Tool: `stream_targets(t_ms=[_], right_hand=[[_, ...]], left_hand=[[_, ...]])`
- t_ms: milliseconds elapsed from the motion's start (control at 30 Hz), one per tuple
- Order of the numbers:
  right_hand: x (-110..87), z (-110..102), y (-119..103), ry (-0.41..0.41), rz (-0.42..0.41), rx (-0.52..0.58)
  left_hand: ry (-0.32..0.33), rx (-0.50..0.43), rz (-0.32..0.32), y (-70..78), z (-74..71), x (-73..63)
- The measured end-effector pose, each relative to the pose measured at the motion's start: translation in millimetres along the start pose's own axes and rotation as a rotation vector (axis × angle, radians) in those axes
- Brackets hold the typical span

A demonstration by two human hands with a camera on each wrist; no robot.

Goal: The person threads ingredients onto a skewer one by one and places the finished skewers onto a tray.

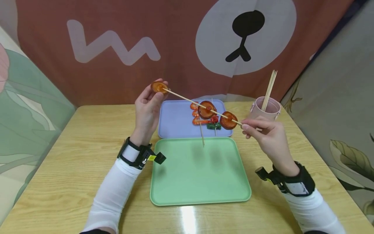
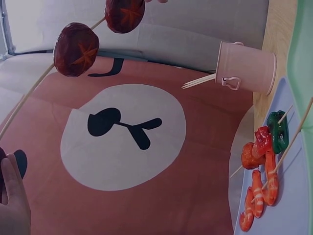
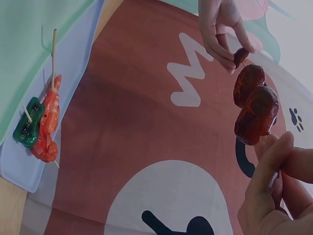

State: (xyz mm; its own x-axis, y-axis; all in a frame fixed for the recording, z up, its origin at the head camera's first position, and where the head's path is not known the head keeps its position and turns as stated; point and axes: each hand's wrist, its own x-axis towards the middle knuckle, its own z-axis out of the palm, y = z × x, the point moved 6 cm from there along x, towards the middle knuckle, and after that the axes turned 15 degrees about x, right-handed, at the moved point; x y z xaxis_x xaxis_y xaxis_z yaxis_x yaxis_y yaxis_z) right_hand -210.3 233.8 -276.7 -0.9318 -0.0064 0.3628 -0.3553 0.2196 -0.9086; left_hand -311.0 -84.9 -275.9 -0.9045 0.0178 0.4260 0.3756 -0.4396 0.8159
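My left hand (image 1: 148,110) pinches a brown mushroom cap (image 1: 158,86) between thumb and fingers, above the back-left of the trays. The far tip of a thin wooden skewer (image 1: 184,97) meets this cap's underside; how deep it goes I cannot tell. Two more mushrooms, one in the middle (image 1: 205,113) and one lower (image 1: 229,120), sit threaded on that skewer. The skewer slopes down to my right hand (image 1: 268,136), which pinches its near end by fingertips and thumb. Star-shaped cuts mark the tops of the two mushrooms (image 2: 77,50) in the left wrist view.
A green tray (image 1: 201,175) lies in front of a blue-violet tray (image 1: 178,120). On the blue one are a shrimp skewer (image 1: 201,121) and a skewer with red and green pepper-like pieces (image 1: 214,125). A pink bucket (image 1: 263,112) with several bare sticks (image 1: 269,91) stands at right.
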Motion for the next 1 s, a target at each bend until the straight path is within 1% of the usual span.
stream_targets(t_ms=[433, 533, 733, 833, 1000], right_hand=[[1.0, 2.9, -0.2, -0.010, -0.014, 0.011], [0.9, 3.2, 0.3, -0.012, -0.013, 0.014], [0.7, 3.0, 0.3, -0.010, -0.007, 0.006], [0.3, 2.6, 0.1, -0.006, -0.004, -0.001], [-0.5, 2.3, 0.3, -0.004, -0.003, -0.013]], left_hand=[[-0.009, -0.085, -0.045, -3.5, -0.1, 0.4], [-0.018, -0.079, -0.049, -3.8, 1.1, -0.5], [-0.037, -0.036, -0.055, -5.8, 3.7, -2.1], [-0.045, -0.034, -0.060, -7.4, 4.7, -2.6], [-0.079, -0.017, -0.067, -9.7, 5.8, -3.1]])
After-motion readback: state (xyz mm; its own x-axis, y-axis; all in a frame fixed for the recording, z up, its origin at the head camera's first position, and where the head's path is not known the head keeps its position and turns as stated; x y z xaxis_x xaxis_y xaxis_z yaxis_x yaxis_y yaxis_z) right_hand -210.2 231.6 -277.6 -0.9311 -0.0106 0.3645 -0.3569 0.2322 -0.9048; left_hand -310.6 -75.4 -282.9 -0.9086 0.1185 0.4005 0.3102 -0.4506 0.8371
